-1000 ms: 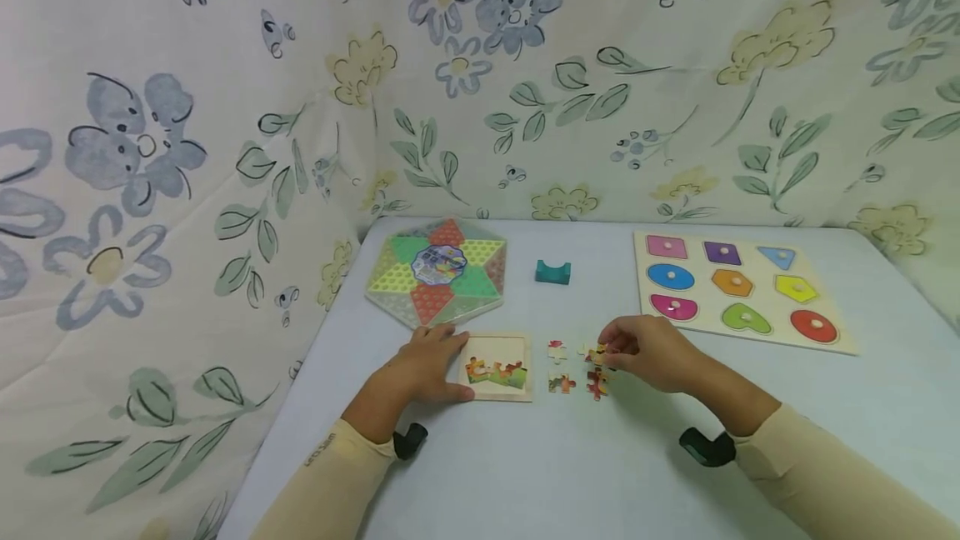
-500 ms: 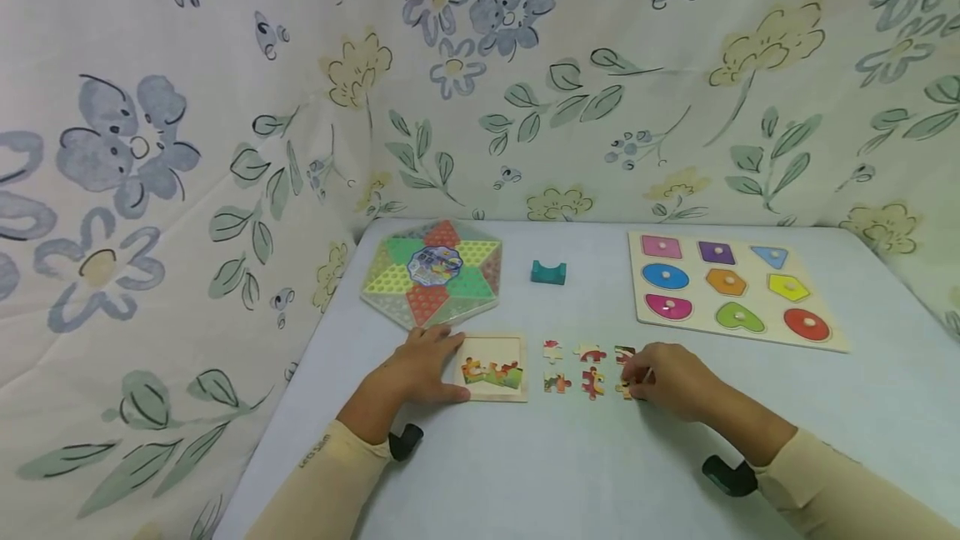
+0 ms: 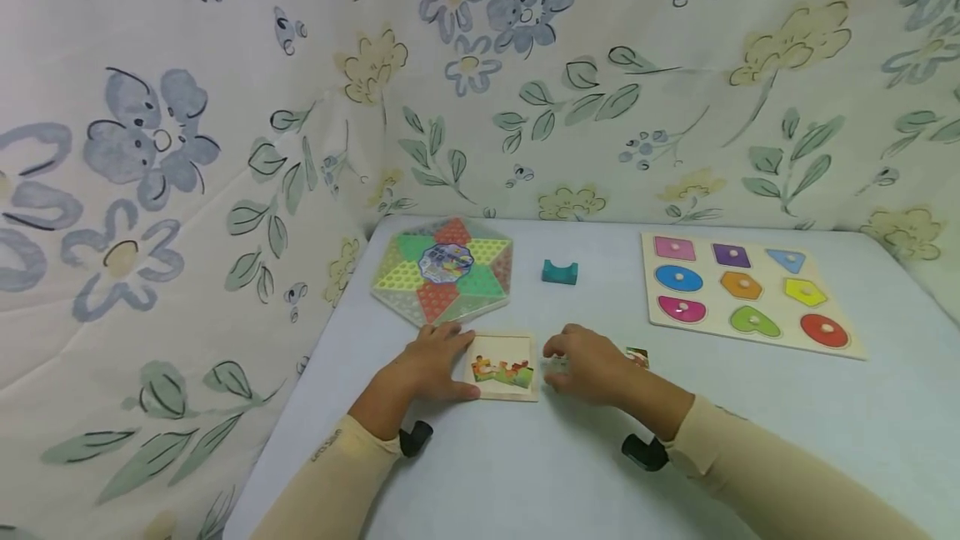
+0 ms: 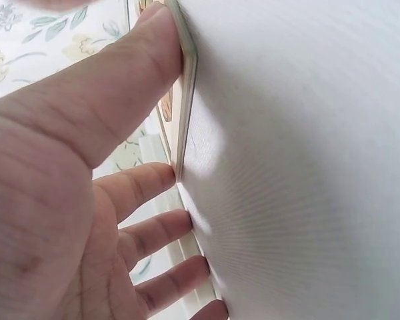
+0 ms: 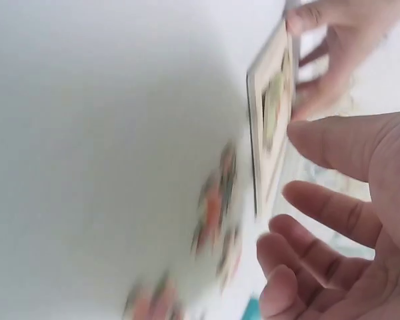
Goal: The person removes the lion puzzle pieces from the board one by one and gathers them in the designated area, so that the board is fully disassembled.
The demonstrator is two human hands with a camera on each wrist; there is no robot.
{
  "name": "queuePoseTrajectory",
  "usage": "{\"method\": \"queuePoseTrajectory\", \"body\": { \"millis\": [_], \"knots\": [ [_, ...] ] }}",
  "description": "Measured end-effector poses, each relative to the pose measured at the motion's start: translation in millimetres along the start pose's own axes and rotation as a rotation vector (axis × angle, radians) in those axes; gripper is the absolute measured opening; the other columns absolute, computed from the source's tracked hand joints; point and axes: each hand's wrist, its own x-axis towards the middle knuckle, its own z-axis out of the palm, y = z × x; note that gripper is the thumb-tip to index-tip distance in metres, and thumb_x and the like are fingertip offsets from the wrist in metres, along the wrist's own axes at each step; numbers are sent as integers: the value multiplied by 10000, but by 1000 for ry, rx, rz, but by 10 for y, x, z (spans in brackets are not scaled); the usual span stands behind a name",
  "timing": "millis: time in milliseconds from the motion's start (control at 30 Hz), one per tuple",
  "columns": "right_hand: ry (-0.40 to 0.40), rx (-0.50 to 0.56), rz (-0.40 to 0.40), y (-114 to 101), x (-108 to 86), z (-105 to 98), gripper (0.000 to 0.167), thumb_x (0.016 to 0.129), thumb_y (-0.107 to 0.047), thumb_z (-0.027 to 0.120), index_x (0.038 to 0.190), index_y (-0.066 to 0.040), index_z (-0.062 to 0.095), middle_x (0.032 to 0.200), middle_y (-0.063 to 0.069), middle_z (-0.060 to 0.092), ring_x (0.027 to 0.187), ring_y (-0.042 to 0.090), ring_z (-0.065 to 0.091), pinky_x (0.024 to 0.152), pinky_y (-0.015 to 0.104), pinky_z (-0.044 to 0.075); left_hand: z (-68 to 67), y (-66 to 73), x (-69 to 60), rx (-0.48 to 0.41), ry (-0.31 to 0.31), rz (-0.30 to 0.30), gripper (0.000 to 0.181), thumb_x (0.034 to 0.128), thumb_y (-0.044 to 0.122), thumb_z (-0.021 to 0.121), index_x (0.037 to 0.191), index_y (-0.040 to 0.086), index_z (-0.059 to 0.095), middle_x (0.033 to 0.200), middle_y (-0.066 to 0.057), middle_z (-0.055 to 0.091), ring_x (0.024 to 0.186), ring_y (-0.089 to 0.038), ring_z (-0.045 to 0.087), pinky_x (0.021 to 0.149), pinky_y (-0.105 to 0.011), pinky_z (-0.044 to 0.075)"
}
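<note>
My left hand (image 3: 435, 365) rests on the left side of a small wooden puzzle tray (image 3: 502, 346), its fingers spread and thumb at the near edge. In the left wrist view the thumb (image 4: 130, 73) lies against the tray's edge, and the other fingertips touch the table. Jigsaw pieces (image 3: 500, 372) with a cartoon picture fill the tray's lower part. Just right of the tray, my right hand (image 3: 592, 365) hovers with fingers loosely bent, holding nothing visible. Loose jigsaw pieces (image 5: 213, 210) lie under it, blurred in the right wrist view; another piece (image 3: 637, 357) shows beyond the hand.
A hexagonal Chinese checkers board (image 3: 446, 265) lies behind my left hand. Farther back stands a small teal block (image 3: 560, 272) with a curved notch. A board of knobbed shapes (image 3: 750, 294) is at the right. Floral cloth (image 3: 570, 90) hangs behind the white table (image 3: 525, 473).
My right hand has gone from placing pieces at the right of the loose group to the left, over the pieces beside the tray. My left hand stays at the tray.
</note>
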Motion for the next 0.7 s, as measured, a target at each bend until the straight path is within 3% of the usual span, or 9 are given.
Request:
{"method": "queuePoseTrajectory", "body": {
  "millis": [167,433,533,700],
  "knots": [
    [-2,-36,-61,-183,175,163,314,830,-349,844,1078,-181,747,1094,44,605,918,183,564,851,371,533,11,25,28,-1,-9,4,929,832,575,792,1585,192,405,1646,-92,317,1479,-398,298,1112,-603,381],
    [-11,-11,-71,-223,254,201,251,819,-303,862,1021,-200,755,1079,32,592,908,175,533,834,333,527,5,22,24,33,-14,-11,935,831,598,780,1588,203,399,1645,-84,319,1471,-392,307,1103,-596,394],
    [1,-4,-82,-189,209,158,248,825,-286,860,1032,-208,751,1097,28,589,948,183,540,855,352,521,-5,18,9,32,-13,-14,935,831,590,784,1588,198,399,1643,-89,321,1469,-395,310,1104,-594,395],
    [43,6,-53,-11,-33,-8,254,815,-287,877,1031,-240,750,1119,24,594,1015,188,562,905,371,566,-27,28,-10,27,-12,-13,934,834,576,790,1588,187,399,1649,-97,317,1478,-405,301,1115,-594,387]
  ]
}}
